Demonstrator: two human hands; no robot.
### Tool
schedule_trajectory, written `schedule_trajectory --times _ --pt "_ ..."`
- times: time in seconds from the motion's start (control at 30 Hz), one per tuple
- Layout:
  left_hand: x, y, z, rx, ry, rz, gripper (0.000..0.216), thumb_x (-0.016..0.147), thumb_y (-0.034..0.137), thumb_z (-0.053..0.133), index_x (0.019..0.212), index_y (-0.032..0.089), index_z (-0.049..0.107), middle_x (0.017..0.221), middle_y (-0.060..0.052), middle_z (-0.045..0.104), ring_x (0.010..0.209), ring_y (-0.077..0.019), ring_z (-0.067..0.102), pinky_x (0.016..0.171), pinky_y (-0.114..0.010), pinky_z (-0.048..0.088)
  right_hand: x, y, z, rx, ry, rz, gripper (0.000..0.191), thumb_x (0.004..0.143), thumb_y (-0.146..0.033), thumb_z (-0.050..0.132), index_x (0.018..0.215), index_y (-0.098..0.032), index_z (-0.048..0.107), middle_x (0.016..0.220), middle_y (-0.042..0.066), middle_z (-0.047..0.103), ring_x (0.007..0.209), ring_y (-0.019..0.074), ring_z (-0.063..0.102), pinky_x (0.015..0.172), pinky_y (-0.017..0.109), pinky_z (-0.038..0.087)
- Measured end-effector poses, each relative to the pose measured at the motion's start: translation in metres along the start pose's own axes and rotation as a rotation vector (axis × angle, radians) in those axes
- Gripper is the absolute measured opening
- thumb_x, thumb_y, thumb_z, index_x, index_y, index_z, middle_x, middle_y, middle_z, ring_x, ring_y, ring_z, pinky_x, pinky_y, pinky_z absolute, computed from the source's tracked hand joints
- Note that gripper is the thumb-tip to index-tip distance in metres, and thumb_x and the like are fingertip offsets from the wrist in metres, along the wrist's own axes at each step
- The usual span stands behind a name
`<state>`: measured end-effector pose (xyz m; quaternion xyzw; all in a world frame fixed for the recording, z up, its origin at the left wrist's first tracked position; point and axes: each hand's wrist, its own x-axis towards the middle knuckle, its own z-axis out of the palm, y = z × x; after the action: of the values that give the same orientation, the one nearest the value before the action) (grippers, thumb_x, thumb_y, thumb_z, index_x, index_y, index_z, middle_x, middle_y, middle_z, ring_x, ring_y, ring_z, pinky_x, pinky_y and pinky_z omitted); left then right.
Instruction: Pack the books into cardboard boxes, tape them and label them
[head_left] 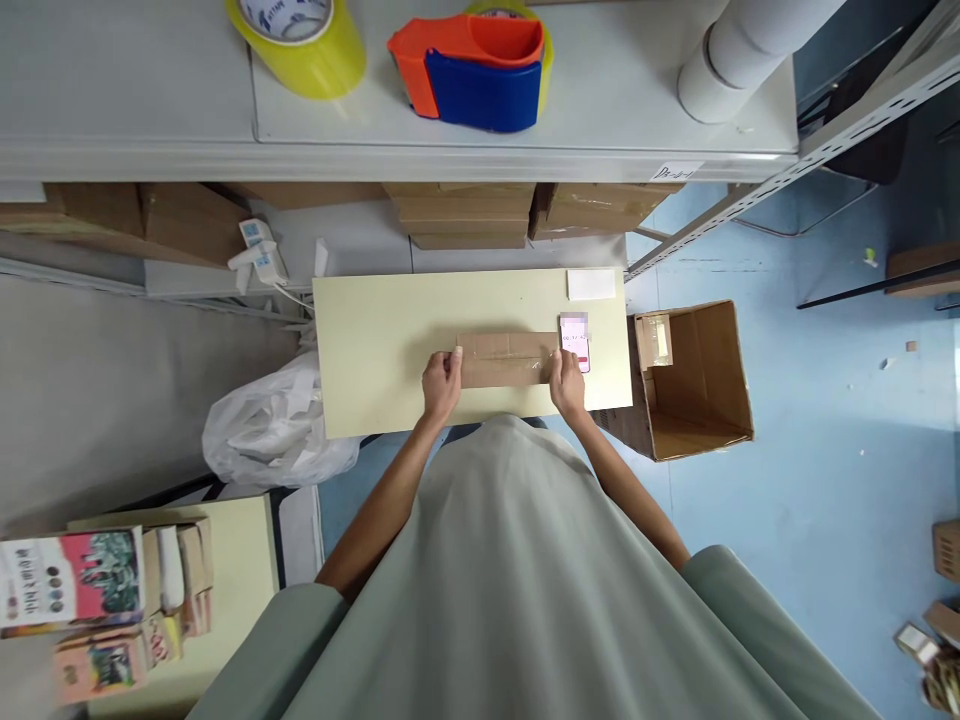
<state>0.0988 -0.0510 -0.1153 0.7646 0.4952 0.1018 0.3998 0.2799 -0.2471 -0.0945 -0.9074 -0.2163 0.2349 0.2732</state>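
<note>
A flat brown cardboard box (504,359) lies on the pale yellow table (375,340). My left hand (441,384) grips its left end with fingers curled round the edge. My right hand (568,385) holds its right end the same way. A phone with a pink lit screen (576,338) lies just right of the box, close to my right hand. A white card (591,284) rests at the table's far right corner.
An open empty carton (694,380) stands on the blue floor right of the table. A white plastic bag (270,425) sits to the left. The shelf above holds a yellow tape roll (300,45), a red-blue tape dispenser (476,70) and a white roll (742,50). Flat cartons (465,215) are stacked behind.
</note>
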Motion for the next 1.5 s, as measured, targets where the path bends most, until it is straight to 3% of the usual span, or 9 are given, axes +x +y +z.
schedule_trajectory --times 0.07,0.27,0.43,0.6,0.77,1.0,1.13,1.37,1.5 --pt "-0.001 -0.004 0.000 -0.009 -0.008 0.003 0.041 0.114 0.051 0.038 0.087 0.025 0.056 0.093 -0.009 0.068 0.094 -0.0243 0.067 0.093 -0.038 0.053 -0.003 0.002 -0.001 -0.004 0.006 -0.015 0.070 0.117 -0.055 0.005 0.128 -0.022 0.066 0.120 0.015 0.068 0.114 0.0310 0.066 0.094 0.039 0.050" --pt "-0.010 -0.010 0.008 -0.040 0.002 0.071 0.033 0.113 0.050 0.041 0.102 0.024 0.059 0.110 -0.013 0.067 0.107 -0.0261 0.068 0.100 -0.040 0.054 -0.008 -0.004 0.007 -0.081 0.036 0.066 0.075 0.117 -0.060 0.008 0.128 -0.022 0.072 0.127 0.014 0.066 0.102 0.0260 0.069 0.088 0.033 0.050" --pt "-0.009 -0.012 0.004 -0.120 -0.064 0.081 0.035 0.111 0.054 0.048 0.110 0.021 0.061 0.116 -0.015 0.067 0.108 -0.0247 0.070 0.099 -0.039 0.058 -0.008 -0.011 0.003 -0.107 0.046 0.106 0.066 0.110 -0.076 0.034 0.110 -0.023 0.074 0.113 0.012 0.069 0.094 0.0279 0.068 0.083 0.034 0.050" --pt "-0.003 -0.014 -0.002 -0.141 -0.149 0.068 0.041 0.111 0.057 0.048 0.110 0.021 0.069 0.116 -0.016 0.068 0.111 -0.0266 0.070 0.099 -0.040 0.060 -0.003 -0.013 0.000 -0.016 0.075 0.186 0.077 0.114 -0.065 0.010 0.097 -0.024 0.072 0.108 0.015 0.074 0.097 0.0310 0.070 0.081 0.037 0.050" --pt "0.005 -0.017 -0.004 -0.107 -0.196 0.091 0.042 0.111 0.056 0.049 0.105 0.021 0.073 0.110 -0.016 0.069 0.111 -0.0293 0.070 0.103 -0.042 0.058 0.002 -0.015 0.003 -0.019 0.094 0.257 0.071 0.114 -0.065 0.017 0.091 -0.024 0.070 0.100 0.015 0.075 0.094 0.0331 0.070 0.080 0.038 0.050" --pt "0.007 -0.019 -0.004 -0.015 -0.242 0.146 0.050 0.113 0.056 0.043 0.098 0.020 0.074 0.112 -0.017 0.069 0.105 -0.0303 0.070 0.096 -0.041 0.057 0.001 -0.017 0.010 -0.053 0.132 0.178 0.071 0.115 -0.059 0.010 0.104 -0.022 0.070 0.109 0.017 0.074 0.101 0.0306 0.069 0.088 0.038 0.049" --pt "0.011 -0.017 -0.008 0.043 -0.286 0.190 0.053 0.114 0.054 0.040 0.094 0.020 0.075 0.107 -0.016 0.069 0.102 -0.0305 0.070 0.093 -0.040 0.056 0.000 -0.018 0.012 -0.117 0.176 0.217 0.077 0.113 -0.065 0.010 0.098 -0.021 0.071 0.104 0.017 0.076 0.096 0.0298 0.070 0.085 0.037 0.049" --pt "0.017 -0.020 -0.033 0.040 -0.406 0.243 0.038 0.109 0.046 0.055 0.092 0.020 0.077 0.103 -0.013 0.070 0.095 -0.0286 0.072 0.088 -0.039 0.058 -0.023 -0.022 0.001 -0.027 0.155 0.224 0.089 0.108 -0.079 0.013 0.103 -0.016 0.077 0.090 0.017 0.078 0.087 0.0299 0.071 0.078 0.035 0.050" --pt "0.016 -0.028 -0.048 -0.110 -0.405 0.261 0.013 0.101 0.031 0.069 0.104 0.021 0.076 0.109 -0.009 0.070 0.090 -0.0222 0.076 0.088 -0.035 0.061 -0.037 -0.018 -0.005 0.123 0.138 0.069 0.075 0.107 -0.075 0.031 0.125 -0.019 0.077 0.121 0.017 0.076 0.109 0.0322 0.071 0.086 0.039 0.057"
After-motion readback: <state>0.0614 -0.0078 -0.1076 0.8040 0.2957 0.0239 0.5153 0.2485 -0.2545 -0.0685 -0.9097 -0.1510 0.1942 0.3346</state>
